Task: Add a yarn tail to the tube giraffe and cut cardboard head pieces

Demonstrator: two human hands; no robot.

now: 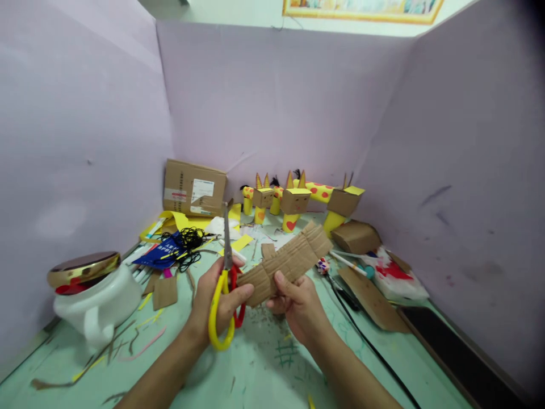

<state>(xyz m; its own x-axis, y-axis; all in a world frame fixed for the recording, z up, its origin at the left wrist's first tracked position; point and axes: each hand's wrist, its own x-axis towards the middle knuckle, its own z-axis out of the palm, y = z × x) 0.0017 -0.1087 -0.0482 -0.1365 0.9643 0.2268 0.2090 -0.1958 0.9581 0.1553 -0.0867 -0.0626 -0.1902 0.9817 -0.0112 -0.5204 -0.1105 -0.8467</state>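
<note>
My left hand (217,298) grips yellow-and-red-handled scissors (226,272), with the blades pointing up and away from me. My right hand (298,304) pinches the near end of a strip of corrugated cardboard (289,261), which stretches up and to the right above the table. The scissors' blades stand just left of the cardboard's near end. Both hands hover over the pale green table (264,363).
A white jar with a gold lid (91,292) stands at the left. Yellow cardboard animal figures (293,204) and a brown box (195,187) line the back wall. Black thread (189,238), paper scraps, a cardboard piece (372,298) and a black cable (366,341) lie around.
</note>
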